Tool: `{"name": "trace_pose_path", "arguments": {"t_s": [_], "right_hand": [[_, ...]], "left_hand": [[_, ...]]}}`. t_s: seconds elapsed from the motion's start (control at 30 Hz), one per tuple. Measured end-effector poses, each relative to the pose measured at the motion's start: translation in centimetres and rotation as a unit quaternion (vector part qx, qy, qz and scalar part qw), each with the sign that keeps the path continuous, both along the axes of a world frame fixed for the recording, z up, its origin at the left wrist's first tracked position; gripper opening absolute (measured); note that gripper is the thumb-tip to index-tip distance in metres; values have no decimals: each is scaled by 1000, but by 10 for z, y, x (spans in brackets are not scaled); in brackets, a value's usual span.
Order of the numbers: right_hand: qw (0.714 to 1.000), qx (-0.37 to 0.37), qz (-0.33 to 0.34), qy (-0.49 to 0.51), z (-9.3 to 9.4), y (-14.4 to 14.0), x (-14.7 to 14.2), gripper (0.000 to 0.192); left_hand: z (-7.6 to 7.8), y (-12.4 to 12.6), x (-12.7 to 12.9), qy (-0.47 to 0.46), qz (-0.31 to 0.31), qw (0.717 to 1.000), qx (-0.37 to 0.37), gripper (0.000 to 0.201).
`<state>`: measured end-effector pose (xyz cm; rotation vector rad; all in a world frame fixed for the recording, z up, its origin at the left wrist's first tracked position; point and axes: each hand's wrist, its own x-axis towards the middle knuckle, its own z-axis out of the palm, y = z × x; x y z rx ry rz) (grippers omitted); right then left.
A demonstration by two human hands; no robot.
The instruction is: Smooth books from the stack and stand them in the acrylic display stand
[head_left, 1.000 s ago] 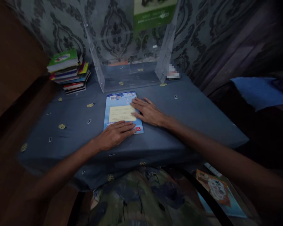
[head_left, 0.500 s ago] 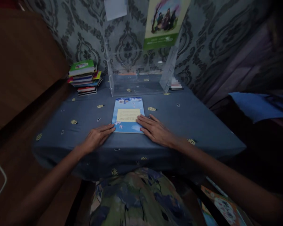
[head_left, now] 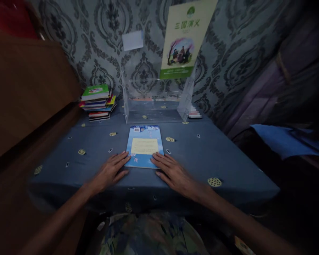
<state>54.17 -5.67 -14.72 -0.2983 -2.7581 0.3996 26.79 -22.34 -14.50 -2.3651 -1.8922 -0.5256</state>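
Observation:
A blue book with a cream text panel and a barcode lies closed on the dark blue cloth. My left hand rests flat, its fingertips on the book's lower left edge and the thumb spread away on the cloth. On the other side, my right hand lies with outstretched fingers over the lower right corner, its thumb just below the book's near edge. Neither hand is wrapped around anything.
Behind the book stands a clear acrylic stand with a green and cream book up on it. A book stack is at the back left. Blue fabric hangs at the right, beyond the cloth-covered table.
The view has tilted up, so everything sits lower. My left thumb has spread from its fingers. My right hand has shifted toward the book's near corner, its thumb now off the cover.

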Motion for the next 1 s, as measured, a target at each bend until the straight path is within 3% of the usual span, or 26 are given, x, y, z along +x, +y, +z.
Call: {"name": "trace_pose_path", "arguments": {"t_s": [0.17, 0.3, 0.43, 0.53, 0.63, 0.73, 0.8, 0.87, 0.93, 1.0], "right_hand": [[999, 17, 23, 15, -2, -16, 26, 66], [997, 45, 53, 37, -17, -36, 56, 72], [992, 60, 52, 97, -32, -37, 70, 66], [992, 53, 35, 105, -26, -23, 71, 68], [991, 35, 34, 124, -11, -6, 67, 68], [983, -29, 35, 180, 4, 13, 57, 56], [970, -89, 31, 225, 12, 27, 46, 45], [954, -153, 15, 256, 18, 42, 31, 35], [939, -212, -22, 268, 21, 56, 15, 36], [924, -256, -79, 274, 22, 67, -2, 39]], "left_hand": [[5, -22, 19, 42, -45, 998, 13, 69], [1, -41, 38, 87, -91, 990, 58, 54], [-7, -39, 48, 115, -103, 985, 80, 48], [-8, -30, 46, 93, -109, 984, 103, 46], [4, -20, 41, 19, -107, 986, 125, 44], [29, -3, 36, -108, -116, 980, 118, 36], [48, 16, 35, -204, -121, 964, 116, 28], [61, 38, 34, -294, -113, 942, 118, 34], [65, 63, 33, -375, -66, 920, 95, 50], [61, 87, 32, -445, 22, 892, 76, 61]]}}
